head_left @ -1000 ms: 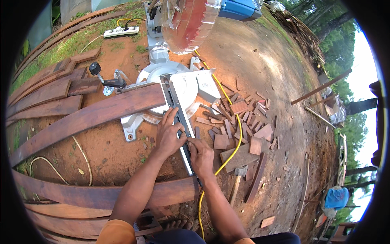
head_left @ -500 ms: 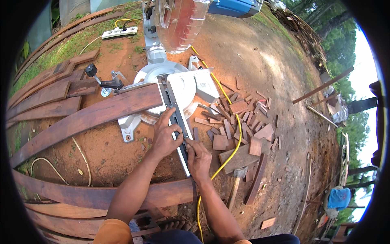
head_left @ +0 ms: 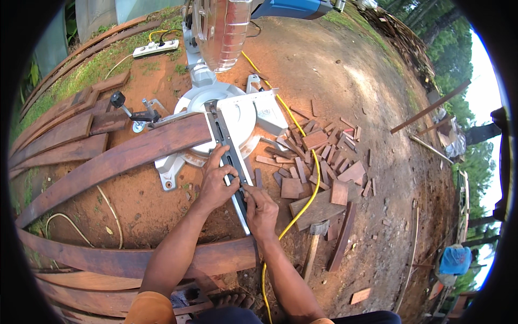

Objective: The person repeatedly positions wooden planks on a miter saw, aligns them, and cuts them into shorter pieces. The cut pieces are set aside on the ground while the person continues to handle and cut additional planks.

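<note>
A long, slotted black-and-silver metal rail (head_left: 233, 162) lies across the round silver base (head_left: 240, 120) of a miter saw and reaches toward me. My left hand (head_left: 217, 181) is closed on the rail's left side, index finger extended along it. My right hand (head_left: 261, 208) grips it lower down, thumb and fingers bent at its edge. A long dark-red plank (head_left: 116, 156) rests on the saw base just left of the rail. The saw head with its clear guard (head_left: 221, 35) and blue motor housing (head_left: 291, 9) is raised above. A black-knobbed clamp (head_left: 117, 100) stands left of the base.
Stacked planks (head_left: 56, 132) lie left, and another board (head_left: 135, 254) crosses below my forearms. Offcuts (head_left: 340, 191), a hammer (head_left: 313, 245) and a yellow cord (head_left: 302, 210) are on the dirt at right. A power strip (head_left: 155, 48) sits behind; a blue-covered object (head_left: 453, 260) is far right.
The saw, rail and both hands appear slightly farther left in the picture, along with much of the scene. My hands keep nearly the same hold on the rail.
</note>
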{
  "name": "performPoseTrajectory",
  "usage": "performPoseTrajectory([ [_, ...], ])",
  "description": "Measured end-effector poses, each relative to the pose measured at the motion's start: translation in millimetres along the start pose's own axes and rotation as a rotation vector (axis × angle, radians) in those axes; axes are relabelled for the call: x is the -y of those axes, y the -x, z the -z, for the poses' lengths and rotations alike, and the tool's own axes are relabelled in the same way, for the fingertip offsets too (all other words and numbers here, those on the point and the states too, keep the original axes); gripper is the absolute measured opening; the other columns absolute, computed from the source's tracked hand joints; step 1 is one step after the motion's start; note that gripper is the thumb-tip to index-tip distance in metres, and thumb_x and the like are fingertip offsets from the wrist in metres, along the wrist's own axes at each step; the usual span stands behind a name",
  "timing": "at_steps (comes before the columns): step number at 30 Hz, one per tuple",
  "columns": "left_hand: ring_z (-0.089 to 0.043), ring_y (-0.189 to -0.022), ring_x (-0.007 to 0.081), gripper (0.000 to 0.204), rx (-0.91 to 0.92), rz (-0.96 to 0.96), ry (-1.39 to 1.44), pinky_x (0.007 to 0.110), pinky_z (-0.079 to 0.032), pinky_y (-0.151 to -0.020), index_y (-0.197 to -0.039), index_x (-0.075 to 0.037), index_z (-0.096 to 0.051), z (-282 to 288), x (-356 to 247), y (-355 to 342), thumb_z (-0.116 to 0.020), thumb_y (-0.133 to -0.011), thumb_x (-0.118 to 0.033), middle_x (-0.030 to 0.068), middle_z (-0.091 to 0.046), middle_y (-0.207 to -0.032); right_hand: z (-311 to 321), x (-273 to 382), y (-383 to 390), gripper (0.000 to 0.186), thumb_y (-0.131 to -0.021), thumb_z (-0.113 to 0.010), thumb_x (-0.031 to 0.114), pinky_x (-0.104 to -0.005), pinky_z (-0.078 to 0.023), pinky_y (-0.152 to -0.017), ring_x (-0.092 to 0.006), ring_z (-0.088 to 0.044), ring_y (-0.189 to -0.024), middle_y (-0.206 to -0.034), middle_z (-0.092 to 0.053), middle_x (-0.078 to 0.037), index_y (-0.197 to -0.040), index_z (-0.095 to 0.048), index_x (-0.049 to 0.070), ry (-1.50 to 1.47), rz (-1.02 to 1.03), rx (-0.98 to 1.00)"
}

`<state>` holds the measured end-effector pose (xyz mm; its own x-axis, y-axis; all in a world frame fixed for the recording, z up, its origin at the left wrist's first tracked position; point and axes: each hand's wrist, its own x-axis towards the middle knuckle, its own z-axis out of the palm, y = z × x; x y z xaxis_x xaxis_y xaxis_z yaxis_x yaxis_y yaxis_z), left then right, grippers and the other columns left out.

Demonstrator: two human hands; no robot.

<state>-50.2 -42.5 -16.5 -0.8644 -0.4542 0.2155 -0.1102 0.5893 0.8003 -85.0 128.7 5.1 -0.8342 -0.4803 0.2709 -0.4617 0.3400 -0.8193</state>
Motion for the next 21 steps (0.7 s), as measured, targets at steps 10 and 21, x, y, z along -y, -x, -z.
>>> performPoseTrajectory([
  [10, -0.038, -0.156, 0.0415, 0.01, -0.004, -0.012, 0.202, 0.052, -0.039, -0.122, -0.083, -0.004, -0.07, 15, 3, -3, -0.08, -0.08, -0.005, 0.0198, -0.042, -0.166, 1, 2, 0, 0.027, -0.096, -0.065, -0.005, -0.0366, -0.059, -0.071, -0.0248, -0.075, -0.077, -0.092, -0.076, -0.015, -0.118, -0.077, 0.005, -0.112, 0.0, 0.01],
  [21, -0.033, -0.157, 0.0435, 0.058, 0.027, 0.231, -0.418, 0.061, -0.027, -0.127, -0.13, -0.003, -0.066, 117, -71, 107, -0.086, -0.081, -0.027, 0.0225, -0.041, -0.164, 8, -9, -6, 0.016, -0.106, -0.061, 0.011, -0.0346, -0.056, -0.067, -0.0183, -0.072, -0.069, -0.078, -0.072, -0.012, -0.105, -0.072, -0.001, -0.226, -0.138, 0.008],
])
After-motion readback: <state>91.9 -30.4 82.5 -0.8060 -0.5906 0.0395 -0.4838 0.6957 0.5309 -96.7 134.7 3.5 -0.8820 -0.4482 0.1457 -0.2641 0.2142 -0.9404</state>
